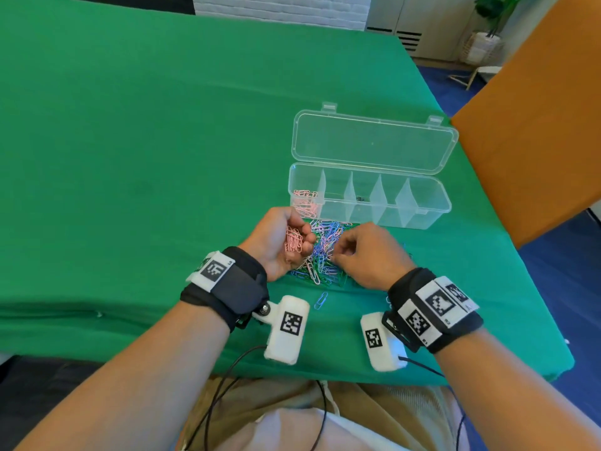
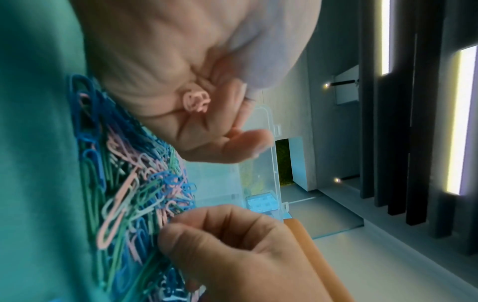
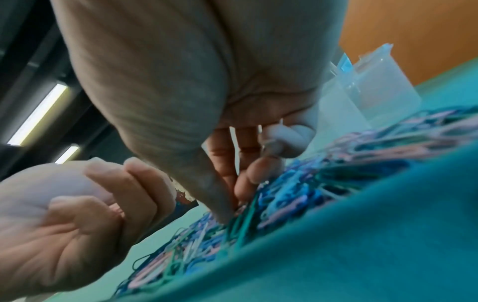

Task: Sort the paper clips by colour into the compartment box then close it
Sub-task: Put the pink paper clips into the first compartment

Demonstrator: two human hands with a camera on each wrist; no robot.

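A clear compartment box [image 1: 432,208] lies open on the green cloth, its lid [image 1: 374,141] flat behind it. Pink clips [image 1: 305,203] fill its leftmost compartment. A mixed pile of pink, blue and green paper clips [image 1: 325,255] sits just in front of the box. My left hand [image 1: 286,242] is cupped palm-up at the pile's left edge and holds a bunch of pink clips [image 1: 293,240], also seen in the left wrist view [image 2: 196,101]. My right hand [image 1: 344,252] reaches into the pile, thumb and forefinger [image 3: 243,194] pinching at a clip whose colour I cannot tell.
A single blue clip [image 1: 321,300] lies loose between my wrists. A small dark bit [image 1: 359,199] shows in a middle compartment. An orange panel [image 1: 536,125] stands close to the box's right end. The green cloth [image 1: 146,157] stretches wide to the left.
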